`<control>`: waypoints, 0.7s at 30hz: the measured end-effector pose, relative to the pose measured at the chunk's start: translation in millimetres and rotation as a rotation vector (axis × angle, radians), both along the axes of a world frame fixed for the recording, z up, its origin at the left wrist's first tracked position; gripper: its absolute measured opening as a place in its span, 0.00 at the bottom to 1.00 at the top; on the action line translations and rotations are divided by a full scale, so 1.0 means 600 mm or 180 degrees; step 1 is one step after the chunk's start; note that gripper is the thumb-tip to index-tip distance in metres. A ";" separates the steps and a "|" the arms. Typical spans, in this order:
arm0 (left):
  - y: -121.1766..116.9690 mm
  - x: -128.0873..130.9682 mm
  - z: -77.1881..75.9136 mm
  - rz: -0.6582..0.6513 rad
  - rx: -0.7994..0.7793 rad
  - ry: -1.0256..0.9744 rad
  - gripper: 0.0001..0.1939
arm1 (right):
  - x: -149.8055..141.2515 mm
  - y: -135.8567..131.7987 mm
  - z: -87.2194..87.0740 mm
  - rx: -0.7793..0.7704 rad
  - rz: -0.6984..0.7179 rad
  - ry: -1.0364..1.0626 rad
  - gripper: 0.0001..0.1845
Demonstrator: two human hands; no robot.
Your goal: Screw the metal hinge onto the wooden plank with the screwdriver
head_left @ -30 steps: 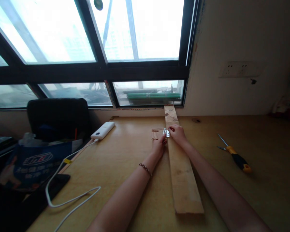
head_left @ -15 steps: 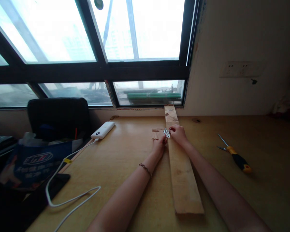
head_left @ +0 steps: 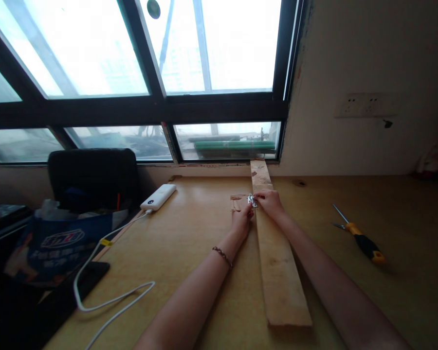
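A small silver metal latch plate (head_left: 250,200) with holes is at the left edge of a long wooden board (head_left: 279,262), near its far part. My left hand (head_left: 243,217) is closed left of the board, its thumb and fingertips gripping the plate's near side. My right hand (head_left: 270,201) rests over the board with thumb and index finger pinched together at the plate's right side. Whatever is in that pinch is too small to make out. Beside my left hand lies a small wooden piece (head_left: 237,198) with a broken-looking outline.
On the wooden table (head_left: 190,233), a screwdriver (head_left: 365,243) with a yellow and black handle lies right of my right arm. A white power bank (head_left: 158,197) with a white cable (head_left: 117,297) is at left. Beyond stand a black chair (head_left: 93,167) and a blue bag (head_left: 58,243).
The whole view has shifted slightly. My right fingertips have moved a little closer over the plate's right side; my left hand keeps its hold.
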State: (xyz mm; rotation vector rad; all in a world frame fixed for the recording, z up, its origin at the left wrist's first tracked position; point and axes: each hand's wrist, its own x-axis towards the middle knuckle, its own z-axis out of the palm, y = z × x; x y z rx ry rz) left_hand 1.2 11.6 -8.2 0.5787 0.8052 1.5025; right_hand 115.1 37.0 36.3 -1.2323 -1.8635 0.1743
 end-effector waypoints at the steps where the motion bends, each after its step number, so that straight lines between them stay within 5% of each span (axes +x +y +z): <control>1: 0.001 0.000 0.000 -0.0016 -0.0010 -0.0017 0.19 | -0.002 0.003 0.001 -0.0012 -0.0019 -0.0054 0.10; 5: 0.003 0.000 0.000 -0.0129 0.0037 -0.0079 0.19 | -0.005 0.010 0.001 -0.0110 -0.0180 -0.0049 0.09; 11: 0.003 0.001 -0.001 0.0093 0.0017 -0.0064 0.18 | 0.008 0.004 0.000 -0.0365 -0.0477 0.0838 0.09; 21: -0.001 0.001 0.001 0.0005 0.0087 -0.0052 0.18 | 0.008 0.000 0.005 -0.0305 -0.0325 0.0535 0.09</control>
